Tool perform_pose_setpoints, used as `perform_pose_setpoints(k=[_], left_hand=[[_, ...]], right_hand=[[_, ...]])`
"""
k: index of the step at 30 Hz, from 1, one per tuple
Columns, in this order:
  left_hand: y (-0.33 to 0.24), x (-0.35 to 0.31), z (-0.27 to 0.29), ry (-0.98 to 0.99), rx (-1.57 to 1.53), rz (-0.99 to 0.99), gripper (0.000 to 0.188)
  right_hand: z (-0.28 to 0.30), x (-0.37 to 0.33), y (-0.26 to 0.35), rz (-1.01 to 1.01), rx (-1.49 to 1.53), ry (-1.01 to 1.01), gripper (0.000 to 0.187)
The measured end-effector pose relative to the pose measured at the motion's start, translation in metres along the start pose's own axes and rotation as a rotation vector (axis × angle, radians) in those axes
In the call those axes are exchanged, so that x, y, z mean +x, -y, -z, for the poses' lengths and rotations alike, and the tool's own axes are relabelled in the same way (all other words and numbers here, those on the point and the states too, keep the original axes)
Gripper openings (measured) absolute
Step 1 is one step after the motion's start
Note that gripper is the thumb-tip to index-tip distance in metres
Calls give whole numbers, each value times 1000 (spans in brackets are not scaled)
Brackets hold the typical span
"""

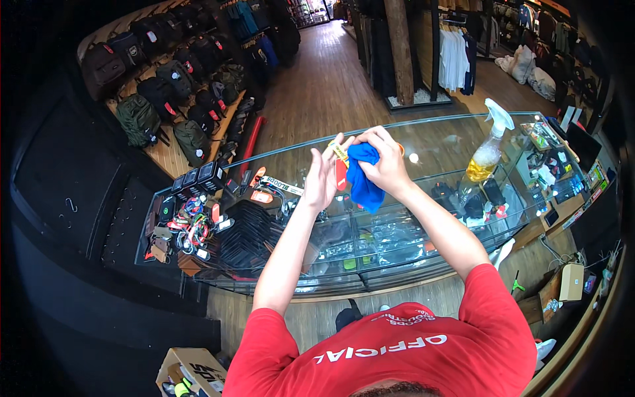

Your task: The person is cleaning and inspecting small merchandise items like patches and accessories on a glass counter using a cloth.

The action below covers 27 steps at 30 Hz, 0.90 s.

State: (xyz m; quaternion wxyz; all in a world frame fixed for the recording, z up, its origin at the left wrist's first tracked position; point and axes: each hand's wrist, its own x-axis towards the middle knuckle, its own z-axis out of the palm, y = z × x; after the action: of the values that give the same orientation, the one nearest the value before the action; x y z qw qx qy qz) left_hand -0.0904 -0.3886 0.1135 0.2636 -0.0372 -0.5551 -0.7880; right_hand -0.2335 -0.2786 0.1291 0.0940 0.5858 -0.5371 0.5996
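Note:
My right hand (387, 162) is closed around a bunched blue cloth (365, 182), which hangs down over the glass counter. Close to its left, my left hand (323, 175) is raised with the palm turned inward, its fingertips around the end of a yellow lettered strap (339, 151). The cloth presses against or covers the strap's other end; I cannot tell which. A red-orange tag (340, 174) shows between the two hands. Left of my left hand, a pale lettered strap (283, 186) and an orange tag (262, 196) lie on the counter.
A spray bottle (486, 149) with yellow liquid stands on the glass counter (423, 132) to the right. Small black boxes (200, 177) and a heap of colourful cords (193, 221) sit at its left end. Backpacks (173, 86) line the far left shelves. A cardboard box (192, 367) is lower left.

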Motion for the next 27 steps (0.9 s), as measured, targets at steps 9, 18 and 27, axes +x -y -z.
perform_pose_setpoints(k=[9,18,27], left_hand=[[-3,2,10,7,-314,-74,73],[-13,1,8,11,-418,-105,67],[-9,2,17,-30,-755,-131,62]], right_hand=[[-7,2,-5,531,-397,327,13],[1,5,1,32,59,-19,21],[-10,-10,-3,303,-154,417,30]])
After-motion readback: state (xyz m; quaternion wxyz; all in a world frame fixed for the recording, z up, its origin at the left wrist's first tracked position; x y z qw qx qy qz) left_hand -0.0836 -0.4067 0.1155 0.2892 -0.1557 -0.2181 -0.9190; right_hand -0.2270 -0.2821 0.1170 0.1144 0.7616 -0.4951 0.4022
